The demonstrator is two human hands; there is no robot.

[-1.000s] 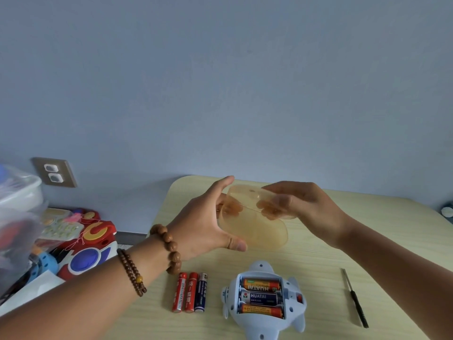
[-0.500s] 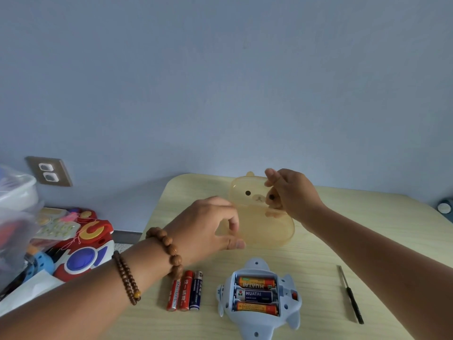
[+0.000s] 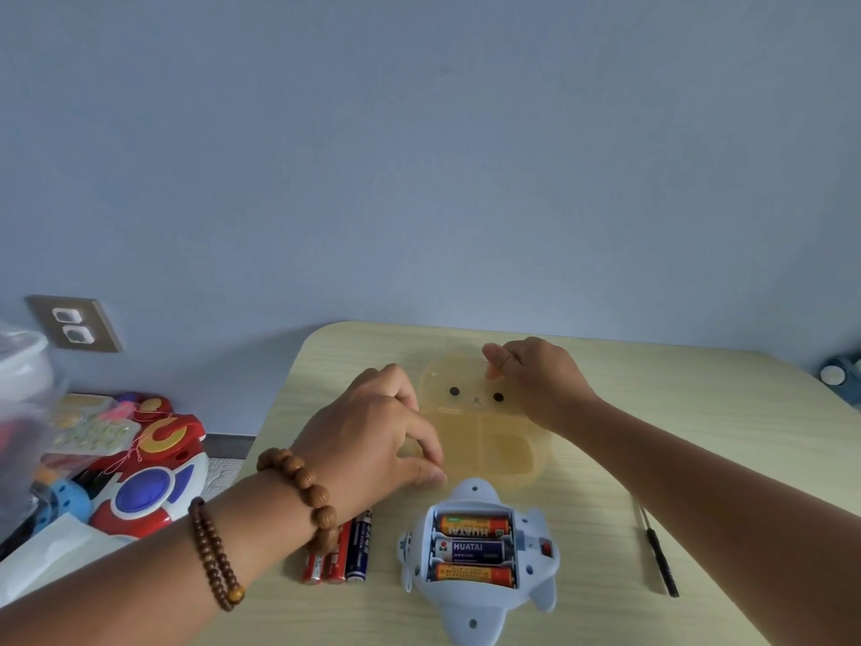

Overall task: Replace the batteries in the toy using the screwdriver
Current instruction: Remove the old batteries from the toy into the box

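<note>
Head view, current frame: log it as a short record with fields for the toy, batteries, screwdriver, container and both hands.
toy: white toy lying underside up near the table's front edge, battery compartment open
batteries in toy: three batteries seated in the compartment
loose batteries: three lying side by side left of the toy
screwdriver: lying on the table right of the toy, untouched
container: translucent yellow box with a bear face on the table behind the toy
left hand: at the box's left edge
right hand: on the box's far right corner

Bare table [image 3: 699, 412] lies right of the box [image 3: 494, 440]; loose batteries [image 3: 347, 557] crowd the toy's [image 3: 480, 594] left.
</note>
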